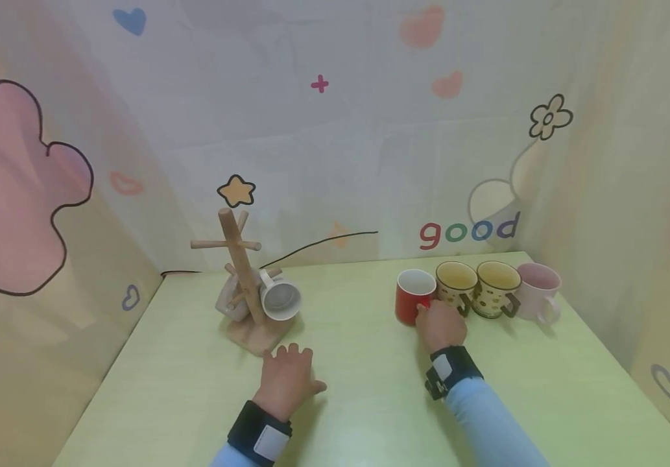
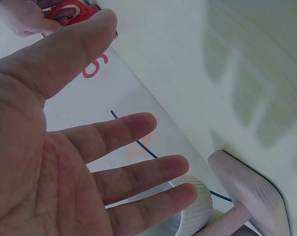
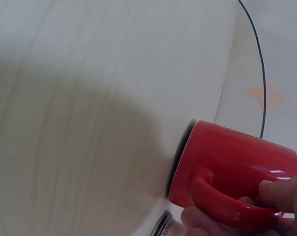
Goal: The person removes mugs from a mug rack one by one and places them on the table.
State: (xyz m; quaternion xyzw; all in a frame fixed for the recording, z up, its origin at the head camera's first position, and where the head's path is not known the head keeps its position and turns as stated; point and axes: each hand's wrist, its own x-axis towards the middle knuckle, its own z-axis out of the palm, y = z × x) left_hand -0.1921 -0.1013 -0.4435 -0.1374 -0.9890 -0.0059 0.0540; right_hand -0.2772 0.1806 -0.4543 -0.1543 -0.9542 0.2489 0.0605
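Observation:
A red mug (image 1: 408, 305) with a white inside is at the left end of a row of mugs. My right hand (image 1: 442, 326) grips its handle, fingers through the loop and thumb on top, as the right wrist view shows of the red mug (image 3: 236, 169). My left hand (image 1: 288, 379) is held over the table with fingers spread and nothing in it. Just beyond it stands a wooden mug rack (image 1: 242, 279). A white mug (image 1: 281, 299) hangs on the rack's right side, and another pale mug (image 1: 229, 299) hangs at its left, partly hidden by the post.
Beside the red mug are two yellow patterned mugs (image 1: 456, 277) with dark handles and a pink mug (image 1: 538, 288) at the right end. The rack's upper pegs (image 1: 209, 244) stick out sideways. A printed cloth (image 1: 335, 143) hangs behind the table (image 1: 364, 402).

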